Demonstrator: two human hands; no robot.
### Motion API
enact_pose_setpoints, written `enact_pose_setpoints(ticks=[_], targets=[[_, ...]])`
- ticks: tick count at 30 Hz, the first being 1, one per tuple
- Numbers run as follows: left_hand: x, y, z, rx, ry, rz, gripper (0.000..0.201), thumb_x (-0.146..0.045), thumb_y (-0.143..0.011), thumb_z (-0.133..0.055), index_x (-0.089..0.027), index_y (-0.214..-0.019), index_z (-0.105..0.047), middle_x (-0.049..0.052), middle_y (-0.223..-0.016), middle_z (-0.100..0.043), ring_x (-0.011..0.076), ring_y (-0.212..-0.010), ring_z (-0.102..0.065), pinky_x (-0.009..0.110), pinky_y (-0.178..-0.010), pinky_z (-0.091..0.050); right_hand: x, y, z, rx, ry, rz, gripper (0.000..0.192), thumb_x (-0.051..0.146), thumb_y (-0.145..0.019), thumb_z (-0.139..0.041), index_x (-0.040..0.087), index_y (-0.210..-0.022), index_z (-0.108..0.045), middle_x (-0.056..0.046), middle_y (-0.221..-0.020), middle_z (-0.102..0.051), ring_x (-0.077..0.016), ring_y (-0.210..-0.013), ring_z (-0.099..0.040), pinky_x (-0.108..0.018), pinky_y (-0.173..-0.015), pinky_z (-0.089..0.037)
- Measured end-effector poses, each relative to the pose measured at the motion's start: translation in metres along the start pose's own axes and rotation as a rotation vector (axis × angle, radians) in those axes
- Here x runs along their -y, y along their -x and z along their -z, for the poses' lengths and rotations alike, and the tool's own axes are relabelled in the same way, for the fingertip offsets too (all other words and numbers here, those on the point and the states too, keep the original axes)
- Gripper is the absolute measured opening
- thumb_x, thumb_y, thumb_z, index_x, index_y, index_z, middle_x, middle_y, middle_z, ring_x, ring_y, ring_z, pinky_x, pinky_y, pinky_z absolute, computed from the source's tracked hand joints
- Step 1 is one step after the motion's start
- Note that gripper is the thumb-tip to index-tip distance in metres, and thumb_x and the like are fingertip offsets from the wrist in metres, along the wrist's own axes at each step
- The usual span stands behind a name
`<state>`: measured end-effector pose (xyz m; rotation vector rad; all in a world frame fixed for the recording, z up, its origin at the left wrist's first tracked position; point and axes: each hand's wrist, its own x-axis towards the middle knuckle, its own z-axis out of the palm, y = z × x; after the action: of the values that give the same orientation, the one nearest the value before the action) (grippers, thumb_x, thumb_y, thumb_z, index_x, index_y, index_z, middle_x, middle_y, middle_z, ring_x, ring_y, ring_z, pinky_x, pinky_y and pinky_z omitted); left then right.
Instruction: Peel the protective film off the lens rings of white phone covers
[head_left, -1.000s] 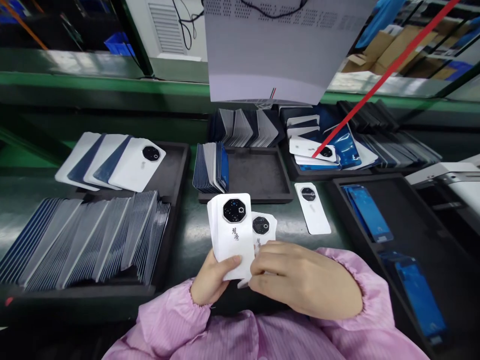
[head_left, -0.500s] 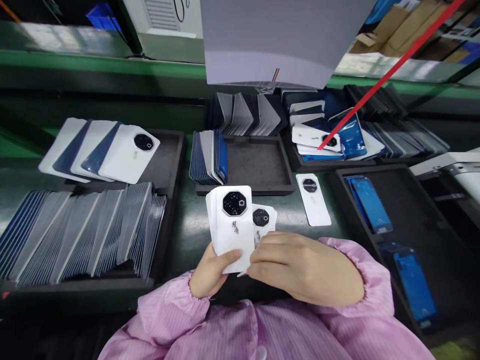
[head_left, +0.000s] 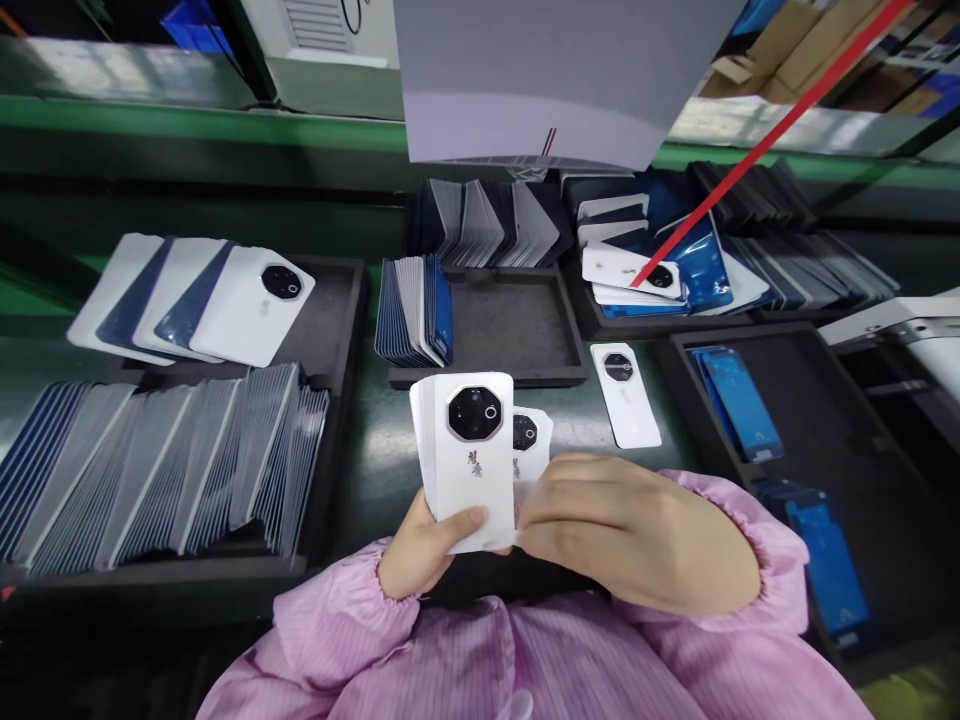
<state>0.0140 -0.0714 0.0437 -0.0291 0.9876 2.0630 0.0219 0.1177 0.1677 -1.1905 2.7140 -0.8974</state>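
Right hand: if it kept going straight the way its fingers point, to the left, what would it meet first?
Probably the stack of white phone back covers in the left hand; the right hand already touches its lower edge.

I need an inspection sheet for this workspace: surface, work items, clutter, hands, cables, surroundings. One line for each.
Surface: dark green bench, glossy.
Work items: stack of white back covers held upright; second white cover behind it.
Clutter: single cover lying on the bench; foam tray with rows of covers; blue-film parts in the right tray.
Hands: left hand grips the stack's bottom; right hand touches its lower right edge.
Cables: black cable at the back wall.
Surroundings: white hanging sheet; red strap; cardboard boxes.
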Motion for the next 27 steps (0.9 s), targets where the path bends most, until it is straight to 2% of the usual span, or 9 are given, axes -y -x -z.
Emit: enact_pose_setpoints(ticks=[5,10,16,22,27], targets=[[-0.0002,0.0001,-0.0012,0.004,-0.017,-0.008,0.034,-0.023,-0.078,-0.067,-0.011,-0.11,-0.065,0.015,-0.101,-0.071,0.0296,-0.086,-0.068,0.037,-0.067,-0.056,0.0004,-0.0008,0.0013,0.013,0.017,0.019,0.028,0.012,-0.096,-0.037,0.013,-0.086,-0.064,-0.004,-0.076,-0.063,-0.0123,-0.071,-0.051,-0.026,-0.065,-0.042],[-0.0006,-0.0003,-0.0024,0.002,-0.002,-0.011,0.034,-0.02,-0.078,-0.067,-0.012,-0.111,-0.063,0.012,-0.098,-0.072,0.0238,-0.073,-0.069,0.039,-0.073,-0.056,-0.0006,-0.0017,-0.0007,0.018,0.049,0.027,0.028,0.011,-0.095,-0.039,0.012,-0.085,-0.065,-0.005,-0.076,-0.063,-0.0127,-0.071,-0.05,-0.026,-0.065,-0.042],[-0.0001,-0.0009,-0.0018,0.005,-0.009,-0.004,0.032,-0.021,-0.077,-0.067,-0.012,-0.108,-0.064,0.013,-0.096,-0.072,0.0253,-0.072,-0.069,0.041,-0.072,-0.056,-0.0001,-0.0022,-0.002,0.049,0.079,0.023,0.032,0.012,-0.096,-0.034,0.014,-0.084,-0.064,-0.004,-0.076,-0.061,-0.0127,-0.071,-0.05,-0.027,-0.066,-0.041],[0.0008,0.0011,-0.0017,0.012,-0.006,0.002,0.036,-0.023,-0.077,-0.068,-0.013,-0.111,-0.065,0.014,-0.092,-0.072,0.0286,-0.074,-0.069,0.043,-0.069,-0.056,-0.0013,-0.0021,-0.0032,0.056,0.09,0.031,0.028,0.012,-0.095,-0.038,0.014,-0.085,-0.063,-0.004,-0.076,-0.06,-0.0124,-0.071,-0.049,-0.026,-0.065,-0.042],[-0.0038,0.001,-0.0038,0.012,-0.002,0.049,0.031,-0.027,-0.074,-0.07,-0.012,-0.102,-0.069,0.012,-0.082,-0.073,0.0302,-0.077,-0.069,0.045,-0.073,-0.056,-0.0031,-0.0021,-0.0045,0.071,0.107,0.026,0.026,0.011,-0.094,-0.039,0.014,-0.083,-0.062,-0.003,-0.074,-0.059,-0.0123,-0.071,-0.048,-0.026,-0.064,-0.042]])
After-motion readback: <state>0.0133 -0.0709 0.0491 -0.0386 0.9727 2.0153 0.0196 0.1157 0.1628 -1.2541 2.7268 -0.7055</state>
